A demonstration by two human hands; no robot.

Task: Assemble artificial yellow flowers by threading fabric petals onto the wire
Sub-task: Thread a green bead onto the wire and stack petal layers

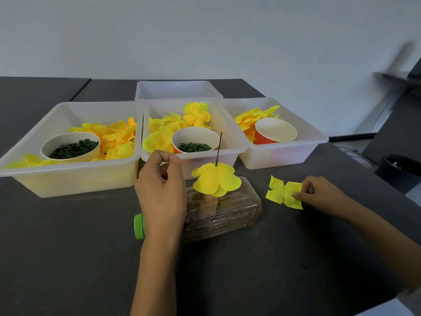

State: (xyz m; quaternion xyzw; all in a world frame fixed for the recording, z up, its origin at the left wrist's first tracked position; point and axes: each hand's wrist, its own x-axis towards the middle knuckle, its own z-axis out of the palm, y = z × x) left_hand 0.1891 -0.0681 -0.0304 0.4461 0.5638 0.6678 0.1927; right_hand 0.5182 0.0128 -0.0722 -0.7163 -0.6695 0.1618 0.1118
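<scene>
Three bins (75, 179) hold yellow petals and cups; right hand (319, 192) pinches a petal piece (282, 192) near the desk's (68, 247) right edge; left hand (161, 188) curled, empty.

This looks like a plain craft workroom laid out for piecework assembly, not a home. A dark grey tabletop (68, 236) stands against a bare, pale wall (205, 30), and a seam near its far left corner shows a second dark table (34, 87) pushed up to it. Along the far edge sit 4 identical translucent plastic bins (68, 179), 3 in a row and 1 behind, holding sorted stock: loose yellow fabric petals (118, 135) and paper cups (275, 131) of small dark green parts (75, 148). Beyond the right edge are dark, blurred furnishings (401, 169).
</scene>
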